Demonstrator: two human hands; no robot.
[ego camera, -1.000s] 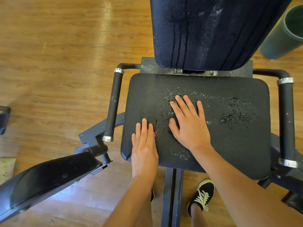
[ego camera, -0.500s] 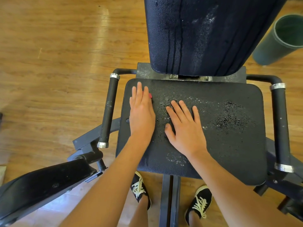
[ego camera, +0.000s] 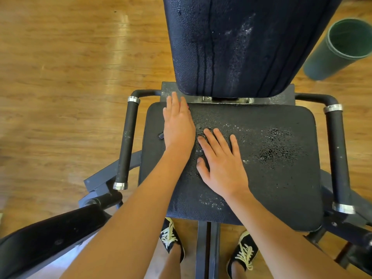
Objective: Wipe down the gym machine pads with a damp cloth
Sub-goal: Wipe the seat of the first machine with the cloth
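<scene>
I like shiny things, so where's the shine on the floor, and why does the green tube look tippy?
Head view: a pale streak of glare runs down the wood floor, left of the back pad. Same view: the wide lens probably tips the green tube outward near the edge. The left hand, right hand and seat pad look sharp, not blurred.
</scene>
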